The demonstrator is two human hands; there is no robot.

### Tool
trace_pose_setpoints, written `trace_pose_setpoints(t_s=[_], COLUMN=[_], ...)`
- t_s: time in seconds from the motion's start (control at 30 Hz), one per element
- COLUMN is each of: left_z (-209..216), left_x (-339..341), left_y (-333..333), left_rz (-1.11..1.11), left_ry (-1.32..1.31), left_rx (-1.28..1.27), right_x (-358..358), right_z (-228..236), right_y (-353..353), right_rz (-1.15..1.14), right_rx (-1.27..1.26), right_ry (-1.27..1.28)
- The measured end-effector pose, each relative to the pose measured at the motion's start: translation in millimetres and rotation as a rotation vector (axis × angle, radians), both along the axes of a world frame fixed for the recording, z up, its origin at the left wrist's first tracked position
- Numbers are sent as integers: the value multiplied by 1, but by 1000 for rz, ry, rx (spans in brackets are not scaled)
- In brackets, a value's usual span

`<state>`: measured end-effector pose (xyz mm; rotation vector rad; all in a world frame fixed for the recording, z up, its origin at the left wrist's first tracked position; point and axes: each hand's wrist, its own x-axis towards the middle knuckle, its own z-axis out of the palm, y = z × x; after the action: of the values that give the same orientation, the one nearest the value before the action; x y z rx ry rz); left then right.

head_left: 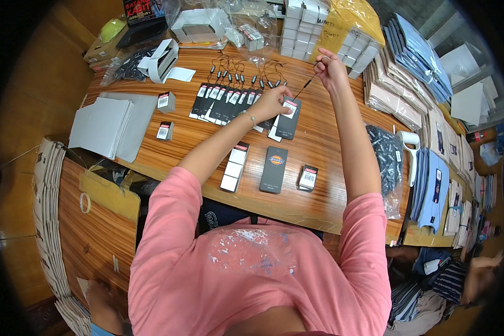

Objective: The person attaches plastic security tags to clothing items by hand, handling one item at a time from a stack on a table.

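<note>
My left hand (272, 105) is closed on the upper end of a dark grey hang tag (289, 124), which has a white barcode label near its top. A thin black string (305, 85) runs taut from that tag up to my right hand (331, 71), whose fingers pinch its far end. Left of the tag, a row of strung hang tags (223, 104) lies fanned out, their black cords pointing away from me. Nearer to me are a stack of white-panelled tags (234, 168), a stack of dark grey tags (273, 170) and a small stack of barcode cards (307, 177).
Two small card stacks (165, 102) and white sheets (99, 124) lie at left. A bag of black strings (384, 157) and a white tape dispenser (411, 154) are at right. White boxes (303, 28) and packed folded garments (395, 92) stand behind. A person's arm (481, 280) shows lower right.
</note>
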<state>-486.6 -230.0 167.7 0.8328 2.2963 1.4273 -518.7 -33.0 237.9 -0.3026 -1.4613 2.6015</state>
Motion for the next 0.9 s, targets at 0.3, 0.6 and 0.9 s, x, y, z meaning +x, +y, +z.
trace_pose_setpoints(t_s=[0.3, 0.6, 0.9], left_z=[-5, -5, 1], left_x=[-16, -17, -9], left_y=[3, 0, -39], left_rz=[79, 82, 48], left_ry=[470, 539, 624], left_rx=[-337, -237, -409], right_x=[-20, -24, 70], right_z=[-26, -65, -58], right_y=[-2, 13, -25], right_rz=[-99, -162, 204], right_rx=[186, 1316, 1663], right_ry=[-30, 324, 71])
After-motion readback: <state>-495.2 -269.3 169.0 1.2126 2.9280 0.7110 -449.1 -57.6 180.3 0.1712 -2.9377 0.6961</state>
